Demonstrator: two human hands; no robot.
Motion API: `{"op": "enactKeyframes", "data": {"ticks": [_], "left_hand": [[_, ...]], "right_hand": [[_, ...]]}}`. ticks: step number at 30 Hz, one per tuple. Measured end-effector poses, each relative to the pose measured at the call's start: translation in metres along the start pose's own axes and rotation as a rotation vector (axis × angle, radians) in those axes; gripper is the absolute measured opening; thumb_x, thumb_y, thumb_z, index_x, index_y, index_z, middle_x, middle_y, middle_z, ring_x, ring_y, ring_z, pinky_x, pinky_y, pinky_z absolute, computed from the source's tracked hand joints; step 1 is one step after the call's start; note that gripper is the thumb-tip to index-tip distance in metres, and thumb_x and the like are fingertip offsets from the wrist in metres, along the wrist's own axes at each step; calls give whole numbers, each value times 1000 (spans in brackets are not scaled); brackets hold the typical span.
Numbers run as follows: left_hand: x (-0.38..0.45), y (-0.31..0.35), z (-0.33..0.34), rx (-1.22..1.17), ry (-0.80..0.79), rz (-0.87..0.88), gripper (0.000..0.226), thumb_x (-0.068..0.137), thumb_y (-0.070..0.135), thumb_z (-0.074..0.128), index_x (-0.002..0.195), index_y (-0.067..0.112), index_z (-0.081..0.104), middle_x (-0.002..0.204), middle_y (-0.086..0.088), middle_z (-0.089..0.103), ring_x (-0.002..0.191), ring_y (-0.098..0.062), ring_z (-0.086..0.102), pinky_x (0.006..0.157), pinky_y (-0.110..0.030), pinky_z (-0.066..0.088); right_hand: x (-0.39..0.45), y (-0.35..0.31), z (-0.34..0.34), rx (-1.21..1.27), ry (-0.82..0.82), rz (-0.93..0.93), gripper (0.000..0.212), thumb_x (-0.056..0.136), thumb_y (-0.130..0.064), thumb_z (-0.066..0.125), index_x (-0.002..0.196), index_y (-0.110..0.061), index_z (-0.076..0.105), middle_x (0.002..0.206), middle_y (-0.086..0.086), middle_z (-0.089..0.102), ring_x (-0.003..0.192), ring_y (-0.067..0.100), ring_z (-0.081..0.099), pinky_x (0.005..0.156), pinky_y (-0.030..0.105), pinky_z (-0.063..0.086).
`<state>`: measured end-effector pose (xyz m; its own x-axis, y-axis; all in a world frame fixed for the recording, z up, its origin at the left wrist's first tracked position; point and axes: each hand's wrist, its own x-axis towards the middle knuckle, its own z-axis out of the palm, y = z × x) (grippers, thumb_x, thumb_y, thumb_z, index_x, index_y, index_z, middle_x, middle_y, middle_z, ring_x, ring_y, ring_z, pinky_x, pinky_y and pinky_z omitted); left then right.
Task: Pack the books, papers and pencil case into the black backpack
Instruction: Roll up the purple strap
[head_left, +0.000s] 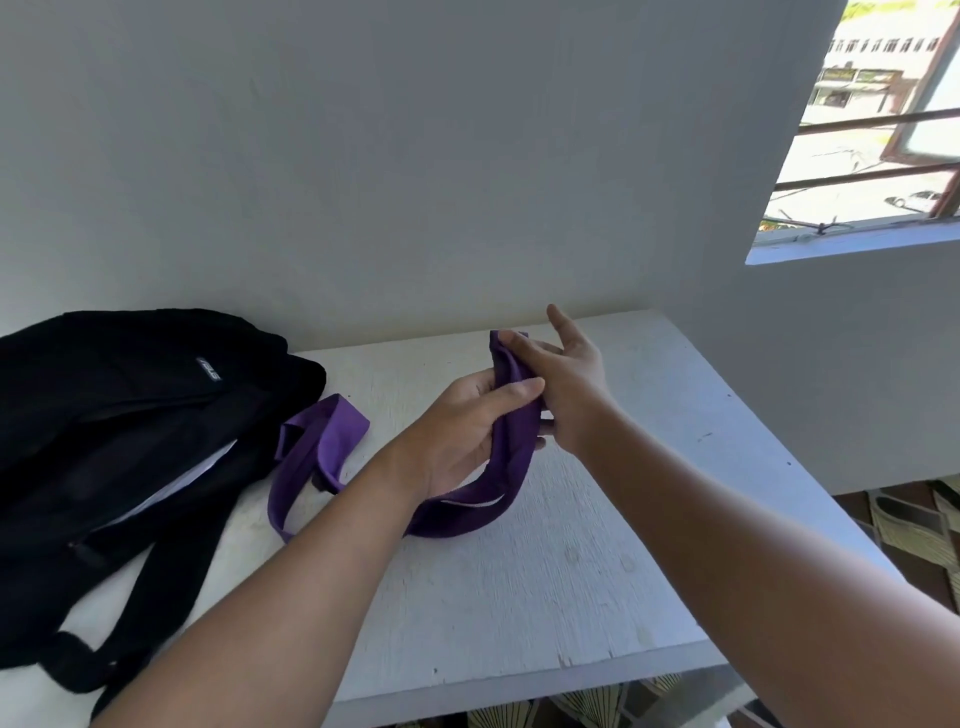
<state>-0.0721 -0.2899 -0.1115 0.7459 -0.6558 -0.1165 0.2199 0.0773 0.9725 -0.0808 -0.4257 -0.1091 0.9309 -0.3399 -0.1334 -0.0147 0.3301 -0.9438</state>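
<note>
On the white table (519, 597), far of centre, both hands meet around a purple cloth (511, 415).

Left hand (467, 431): fingers and thumb curled round the middle of the cloth, thumb lying across its near face. Grip is plain to see.

Right hand (566, 374): palm pressed against the right side of the cloth, fingers mostly straight, index finger pointing toward the far wall (415, 156). Whether its lower fingers hook behind the fabric I cannot tell; the cloth and the left hand cover them. The two hands touch or nearly touch, cloth between them.

Cloth: upper end stands up between the hands; lower part hangs down and rests on the table just near of the left wrist. A thin pale edge shows on that lower fold.

Purple strap (317, 452): loops on the table to the left of the hands, its far end just beside the backpack (130, 415).

Backpack: black, lying at the table's left end, partly over the near edge, shoulder straps trailing toward the near-left corner. Main zip gapes; white paper (202, 467) shows inside the opening. Small logo patch on the upper face.

Window (872, 130) with bars, far right; sunlit street outside.
</note>
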Motion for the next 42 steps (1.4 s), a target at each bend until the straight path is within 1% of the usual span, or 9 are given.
{"op": "enactKeyframes", "data": {"ticks": [3, 7, 9, 15, 20, 27, 30, 35, 42], "left_hand": [[5, 6, -2, -23, 118, 6, 30, 108, 8, 39, 128, 1, 61, 115, -25, 73, 101, -44, 71, 96, -53, 57], [11, 20, -9, -517, 291, 63, 35, 108, 10, 34, 130, -5, 57, 113, -27, 73, 96, -37, 75, 85, -44, 61], [13, 25, -11, -617, 306, 105, 36, 108, 11, 33, 131, -2, 56, 116, -27, 72, 99, -36, 74, 90, -44, 60], [21, 40, -23, -426, 496, 291, 34, 106, 13, 35, 130, 7, 59, 115, -15, 75, 111, -28, 71, 98, -41, 54], [22, 43, -36, -235, 626, 372, 31, 107, 15, 38, 130, 15, 59, 114, -2, 77, 110, -15, 67, 90, -31, 52], [13, 28, -49, -356, 411, 23, 36, 98, 43, 60, 115, 11, 61, 98, -3, 68, 66, -18, 60, 45, -24, 39], [2, 10, -50, -335, 192, -112, 40, 92, 44, 66, 120, 16, 67, 88, -1, 64, 80, -19, 58, 69, -29, 45], [8, 4, -47, -315, 301, -54, 33, 105, 26, 47, 127, 15, 68, 124, -10, 73, 120, -27, 66, 112, -44, 42], [16, 15, -38, -406, 435, 135, 30, 109, 26, 43, 123, 8, 63, 125, -20, 70, 115, -34, 69, 97, -49, 56]], "right_hand": [[4, 1, 0, 79, -3, 11, 81, 88, -33, 84, 155, -35, 38, 110, 1, 78, 69, 20, 74, 62, 40, 60], [11, 13, -2, 152, 8, -61, 53, 89, -44, 81, 129, -24, 53, 116, 2, 69, 106, 19, 72, 101, 41, 55], [5, 18, 1, 105, -214, 24, 53, 95, -52, 70, 129, -13, 55, 105, 0, 70, 95, 18, 70, 83, 36, 58], [-6, 21, 8, -138, -379, 18, 27, 103, -31, 65, 116, -8, 60, 102, 13, 76, 76, 25, 75, 71, 40, 56], [-16, 11, 17, -335, -498, -53, 62, 90, -61, 57, 126, -11, 65, 110, 12, 78, 93, 27, 76, 84, 34, 62], [-7, 26, 20, -241, -504, -4, 23, 106, -8, 55, 123, 0, 69, 99, 18, 74, 71, 20, 68, 66, 30, 57], [-6, 29, 18, -146, -505, 19, 22, 106, -9, 56, 117, 5, 69, 92, 11, 75, 73, 18, 68, 66, 26, 57], [-9, 22, 19, -85, -532, 162, 20, 107, -15, 56, 118, -9, 71, 102, 10, 76, 87, 18, 73, 72, 27, 60], [-3, 28, 29, -653, -207, -342, 4, 100, -21, 65, 101, -25, 66, 110, -4, 66, 96, 12, 70, 87, 33, 57]]}}
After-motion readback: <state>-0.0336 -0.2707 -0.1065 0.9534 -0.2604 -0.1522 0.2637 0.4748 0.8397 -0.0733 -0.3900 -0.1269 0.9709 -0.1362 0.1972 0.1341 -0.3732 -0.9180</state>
